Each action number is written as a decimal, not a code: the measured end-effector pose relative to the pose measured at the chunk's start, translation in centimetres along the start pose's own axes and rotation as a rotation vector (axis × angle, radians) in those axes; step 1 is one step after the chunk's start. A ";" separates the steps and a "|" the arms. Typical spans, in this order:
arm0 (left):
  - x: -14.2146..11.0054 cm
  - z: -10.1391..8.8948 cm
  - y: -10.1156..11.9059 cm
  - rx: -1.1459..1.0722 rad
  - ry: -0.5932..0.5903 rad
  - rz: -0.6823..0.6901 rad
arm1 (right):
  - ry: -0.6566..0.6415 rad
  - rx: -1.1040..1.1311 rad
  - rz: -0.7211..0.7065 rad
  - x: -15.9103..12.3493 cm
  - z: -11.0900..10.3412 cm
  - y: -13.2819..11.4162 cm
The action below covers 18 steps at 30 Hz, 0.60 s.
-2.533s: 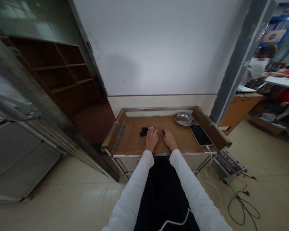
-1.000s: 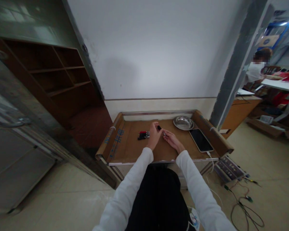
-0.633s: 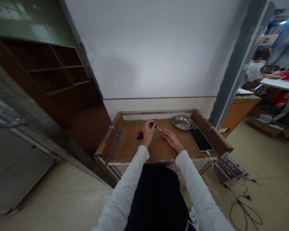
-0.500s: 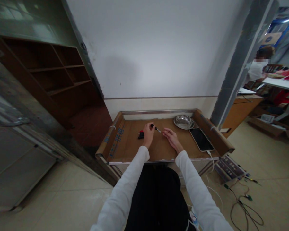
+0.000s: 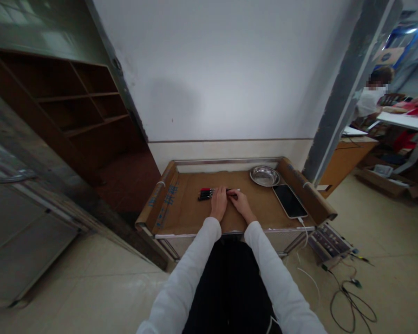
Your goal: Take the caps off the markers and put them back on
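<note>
A few slim screwdriver-like tools with red and black handles [image 5: 205,195] lie side by side on the brown cardboard lining [image 5: 191,218] of a tray-like table. My left hand [image 5: 219,202] rests flat over their shafts, fingers stretched forward. Close beside it, touching or almost touching, my right hand [image 5: 239,201] is closed, thumb and fingers pinched on a dark slender tool [image 5: 233,196]. Most of that tool is hidden by the fingers. A pale tip [image 5: 238,189] shows just beyond the right fingers; which tool it belongs to I cannot tell.
A round metal dish [image 5: 264,176] stands at the back right, with a phone [image 5: 290,201] on a white cable in front. Raised cardboard sides [image 5: 308,195] edge the table. An electrical box [image 5: 331,243] and loose cables are on the floor. A person sits far right.
My left hand has let go of the black-handled tool and now lies flat over the row. My right hand has moved left and closed. More handles show in the row.
</note>
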State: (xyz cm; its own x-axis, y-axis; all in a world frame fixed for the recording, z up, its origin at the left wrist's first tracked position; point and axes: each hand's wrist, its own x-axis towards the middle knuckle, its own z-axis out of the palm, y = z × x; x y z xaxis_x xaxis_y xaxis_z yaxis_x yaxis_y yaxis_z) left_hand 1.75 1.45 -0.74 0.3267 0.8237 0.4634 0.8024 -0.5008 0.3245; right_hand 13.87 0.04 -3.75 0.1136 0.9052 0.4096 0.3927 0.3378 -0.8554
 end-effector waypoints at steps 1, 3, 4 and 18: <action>-0.1 0.0 0.1 0.033 0.023 0.004 | -0.014 -0.037 -0.024 -0.1 0.0 0.0; -0.5 -0.2 0.1 0.075 0.049 0.022 | -0.013 -0.107 -0.068 -0.2 0.1 0.0; -0.6 -0.3 0.1 0.081 0.052 0.035 | -0.006 -0.141 -0.086 -0.3 0.1 0.0; -1.1 -0.4 -0.1 -0.001 -0.053 0.061 | 0.067 -0.613 -0.081 -1.3 -0.4 -1.5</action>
State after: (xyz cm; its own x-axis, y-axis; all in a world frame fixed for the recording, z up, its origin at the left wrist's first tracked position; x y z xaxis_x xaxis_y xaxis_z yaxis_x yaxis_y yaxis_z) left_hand 1.14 0.49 -0.90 0.4014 0.8043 0.4381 0.7798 -0.5510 0.2973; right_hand 13.49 -1.73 -2.85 0.1107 0.8582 0.5013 0.8528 0.1769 -0.4913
